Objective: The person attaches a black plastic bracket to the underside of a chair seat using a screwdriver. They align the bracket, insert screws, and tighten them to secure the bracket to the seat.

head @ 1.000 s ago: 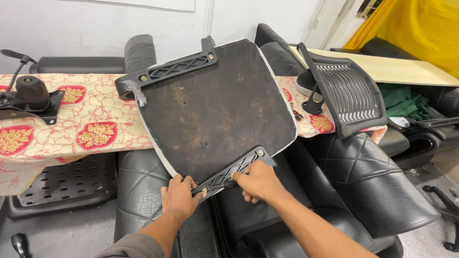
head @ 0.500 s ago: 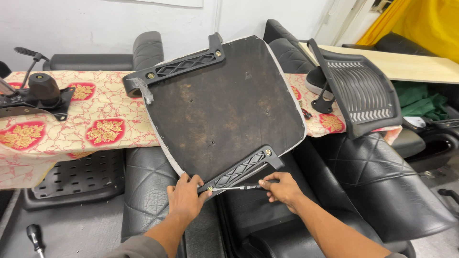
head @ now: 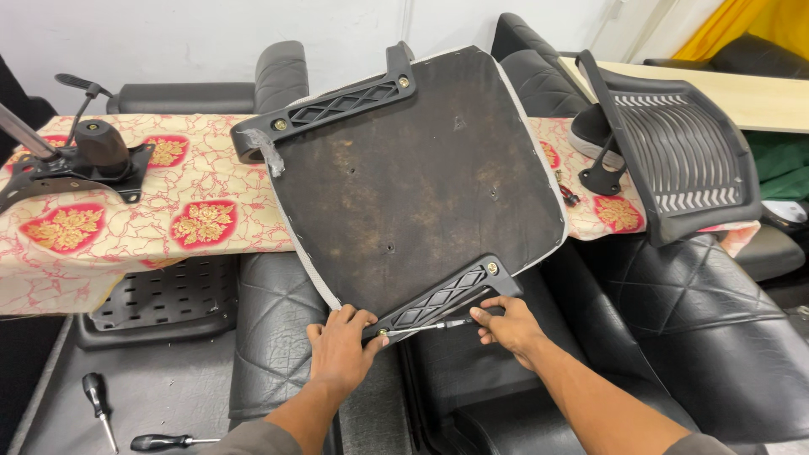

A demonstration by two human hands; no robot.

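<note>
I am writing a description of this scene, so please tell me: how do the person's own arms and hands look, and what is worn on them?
Both hands are bare: no gloves, rings or watch show on the left hand or the right hand. The forearms are uncovered too. Grey-brown sleeves begin only near the elbows, at the bottom edge of the picture. No markings are visible.

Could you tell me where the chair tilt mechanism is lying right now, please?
In the head view the chair tilt mechanism lies at the far left on the patterned cloth, left of the upturned seat base and well away from both hands.
</note>
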